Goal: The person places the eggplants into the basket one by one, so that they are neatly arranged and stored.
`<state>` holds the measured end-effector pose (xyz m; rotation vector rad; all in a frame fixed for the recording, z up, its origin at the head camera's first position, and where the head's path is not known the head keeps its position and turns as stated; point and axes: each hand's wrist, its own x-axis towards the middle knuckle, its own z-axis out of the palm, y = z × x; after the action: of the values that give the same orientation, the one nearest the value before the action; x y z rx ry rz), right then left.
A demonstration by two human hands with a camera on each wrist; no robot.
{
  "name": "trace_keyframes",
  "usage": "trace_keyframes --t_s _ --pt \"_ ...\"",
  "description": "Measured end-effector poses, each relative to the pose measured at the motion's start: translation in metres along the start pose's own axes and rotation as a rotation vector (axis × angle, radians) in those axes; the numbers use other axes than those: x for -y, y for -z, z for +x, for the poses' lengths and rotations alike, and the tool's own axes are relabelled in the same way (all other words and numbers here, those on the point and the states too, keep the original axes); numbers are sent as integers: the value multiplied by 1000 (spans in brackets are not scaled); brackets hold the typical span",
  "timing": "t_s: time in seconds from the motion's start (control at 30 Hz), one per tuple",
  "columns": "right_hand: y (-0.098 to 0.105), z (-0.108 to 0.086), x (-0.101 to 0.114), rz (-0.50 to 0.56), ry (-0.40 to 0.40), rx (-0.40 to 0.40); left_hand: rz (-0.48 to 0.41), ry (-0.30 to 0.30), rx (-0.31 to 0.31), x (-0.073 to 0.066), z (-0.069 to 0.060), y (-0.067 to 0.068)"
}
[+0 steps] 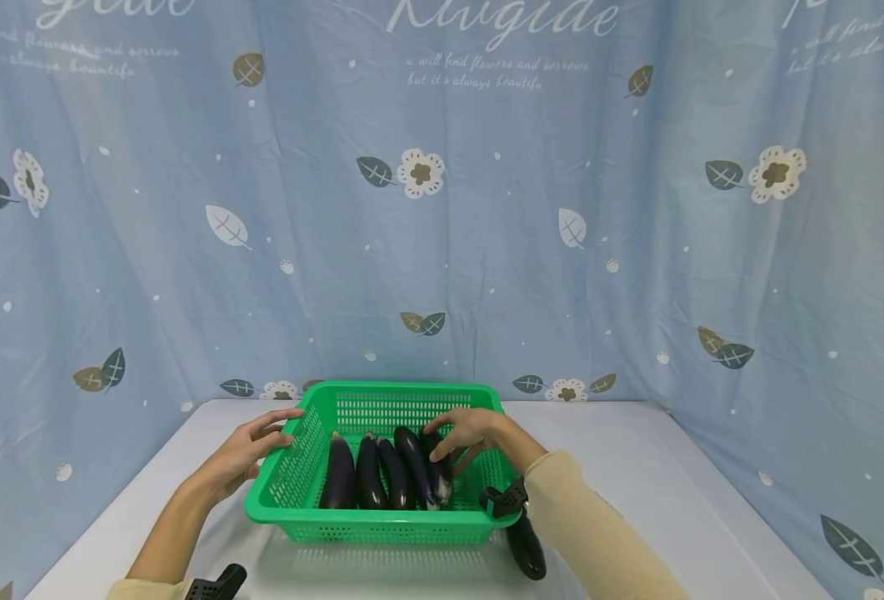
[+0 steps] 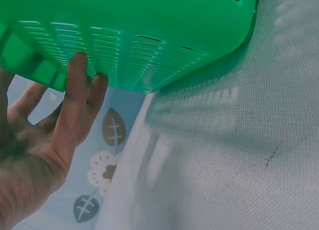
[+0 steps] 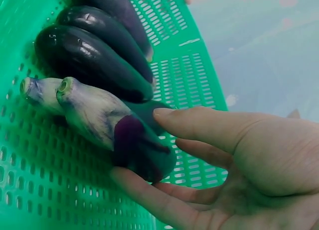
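Inside the green basket (image 1: pixel 382 527) several dark purple eggplants lie side by side. My right hand (image 1: pixel 470 432) reaches into its right part. In the right wrist view the thumb and fingers straddle the dark end of the rightmost eggplant (image 3: pixel 92 113), loosely spread, and a small gap seems to show by the thumb. That eggplant lies partly over another eggplant (image 3: pixel 45 89), both with their pale stem ends toward the near side. At the basket's left side is my left hand (image 1: pixel 235 454), its extended fingertips touching the outer wall in the left wrist view.
Another eggplant (image 1: pixel 526 547) is on the white table (image 1: pixel 636 475), just outside the basket's near right corner and partly hidden by the right wrist strap (image 1: pixel 504 498). A blue patterned curtain (image 1: pixel 486 250) hangs behind the table.
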<state>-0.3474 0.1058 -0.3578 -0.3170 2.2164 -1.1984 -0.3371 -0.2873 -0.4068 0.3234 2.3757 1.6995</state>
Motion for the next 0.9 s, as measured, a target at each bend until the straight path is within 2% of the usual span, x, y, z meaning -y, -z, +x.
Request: trace_keyframes --t_s 0.27,0.9 --pt "2 -2 -2 -17 5 0 -4 -5 -1 0 0 0" --pt "7 -6 -2 27 -4 20 -3 -38 4 3 0 1"
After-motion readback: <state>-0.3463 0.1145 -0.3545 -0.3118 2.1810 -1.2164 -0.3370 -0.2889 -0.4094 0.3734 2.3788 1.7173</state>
